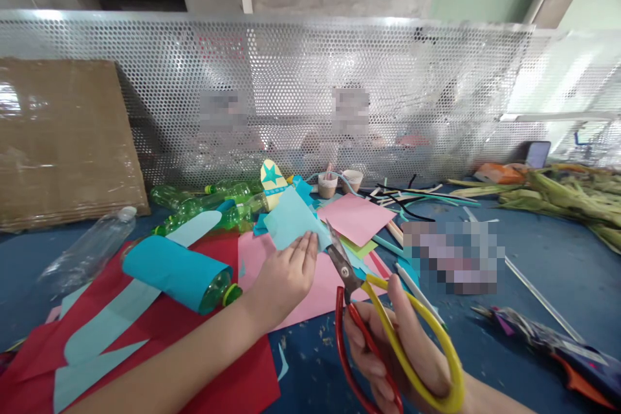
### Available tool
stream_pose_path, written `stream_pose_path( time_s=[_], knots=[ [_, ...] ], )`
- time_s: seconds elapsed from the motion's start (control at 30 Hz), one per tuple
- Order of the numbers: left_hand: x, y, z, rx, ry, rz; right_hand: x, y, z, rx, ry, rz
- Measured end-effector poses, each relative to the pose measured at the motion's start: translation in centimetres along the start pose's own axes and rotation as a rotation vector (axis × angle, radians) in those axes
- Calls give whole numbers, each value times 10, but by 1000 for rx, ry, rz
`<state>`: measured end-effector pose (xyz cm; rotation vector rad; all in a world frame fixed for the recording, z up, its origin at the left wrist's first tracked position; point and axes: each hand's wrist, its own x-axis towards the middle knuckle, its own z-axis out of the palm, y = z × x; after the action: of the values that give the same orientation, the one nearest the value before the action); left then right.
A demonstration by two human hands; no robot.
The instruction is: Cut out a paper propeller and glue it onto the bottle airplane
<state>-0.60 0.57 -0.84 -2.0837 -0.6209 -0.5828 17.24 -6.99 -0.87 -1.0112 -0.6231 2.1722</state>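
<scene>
My left hand (284, 281) grips a light blue piece of paper (292, 220) near its lower edge, fingers pressed together on its face; the thumb is hidden. In my right hand (388, 343) is a pair of scissors (367, 291) with one red and one yellow handle. Its blades point up and left, close to the paper's right edge, and I cannot tell whether they touch it. Below and behind lies a pink sheet (315, 297), with a smaller pink piece (358, 218) beyond the blades. A bottle wrapped in blue paper (177, 272) rests left of my left hand.
Red paper (233, 362) covers the left front of the blue table (436, 369). Several green bottles (228, 200) and a clear bottle (92, 249) lie behind. A glue gun (553, 343) is at right, dry husks (563, 197) farther back. A perforated metal screen (301, 77) closes the far side.
</scene>
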Motion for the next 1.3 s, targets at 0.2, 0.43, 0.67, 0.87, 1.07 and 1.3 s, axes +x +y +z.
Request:
stream_pose_path(
  time_s=[0.2,0.43,0.67,0.87,1.07,1.3],
  knots=[
    [0,-2,0,4,20,15,0,-2,2,22,-1,8],
    [0,-1,0,9,16,10,1,1,-2,4,-24,-29],
    [-2,-2,2,-6,3,6,4,1,0,-9,-4,-2],
    [-3,-2,3,-37,0,4,8,4,-4,-19,-16,-1],
    [-3,-3,2,-64,-13,-14,6,1,-1,-19,19,28],
    [-7,-3,8,-178,-9,-82,10,8,-10,-74,-28,-44]
  ],
)
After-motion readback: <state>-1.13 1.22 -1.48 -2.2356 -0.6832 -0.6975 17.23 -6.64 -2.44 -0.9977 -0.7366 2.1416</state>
